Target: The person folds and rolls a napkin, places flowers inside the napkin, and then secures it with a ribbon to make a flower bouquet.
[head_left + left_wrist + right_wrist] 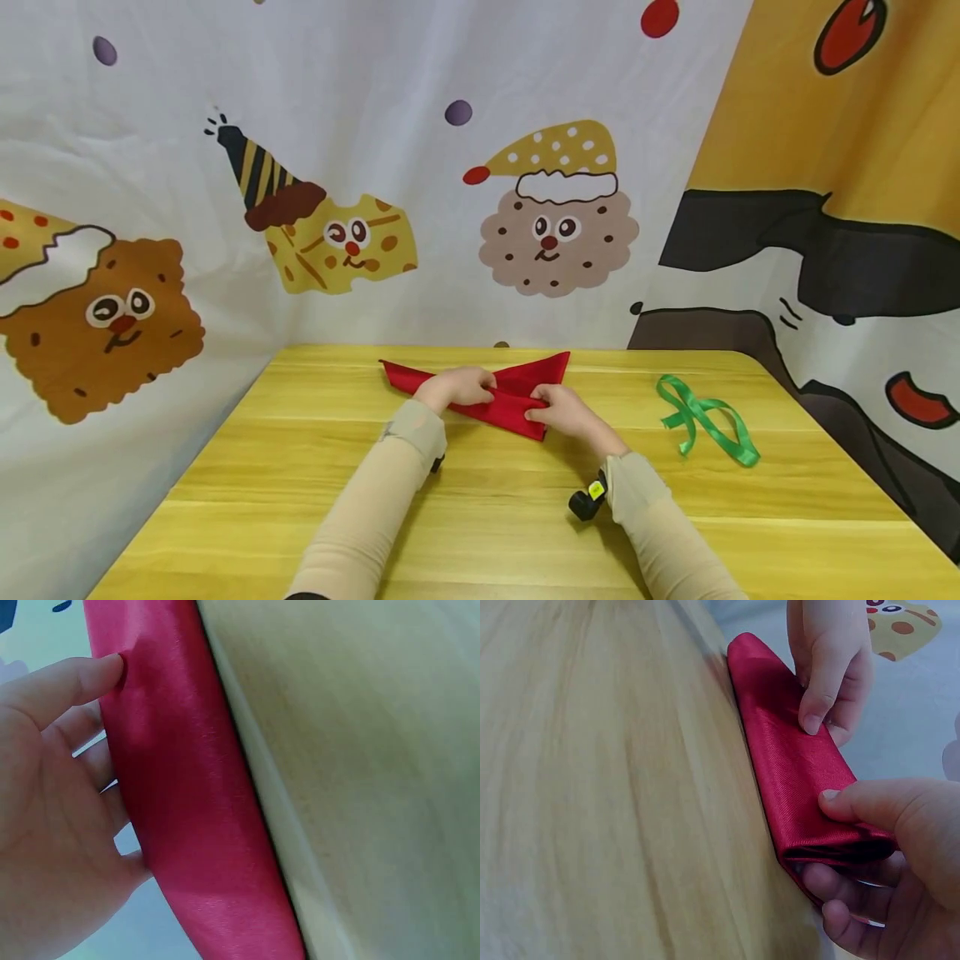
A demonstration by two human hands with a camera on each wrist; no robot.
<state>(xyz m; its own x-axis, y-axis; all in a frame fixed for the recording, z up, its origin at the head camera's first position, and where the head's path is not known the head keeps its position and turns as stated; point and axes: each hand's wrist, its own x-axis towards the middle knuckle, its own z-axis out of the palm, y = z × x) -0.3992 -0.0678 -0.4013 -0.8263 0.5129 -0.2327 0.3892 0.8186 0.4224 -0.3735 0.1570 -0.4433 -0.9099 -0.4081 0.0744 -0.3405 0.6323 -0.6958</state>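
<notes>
A red cloth [517,406] lies part-folded into a flat band on a wood-grain table [480,525], a folding step apparently in hand, the next move likely calling for a steady grip while the crease is pressed down; the left hand [463,387] pinches the band along its length, thumb on top, the right hand [567,412] grips one end, fingers beneath, both forearms [367,512] stretched forward

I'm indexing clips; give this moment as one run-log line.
Left grip: pinches folded red cloth | Right grip: pinches its right end | Green ribbon: on table, right of cloth
</notes>
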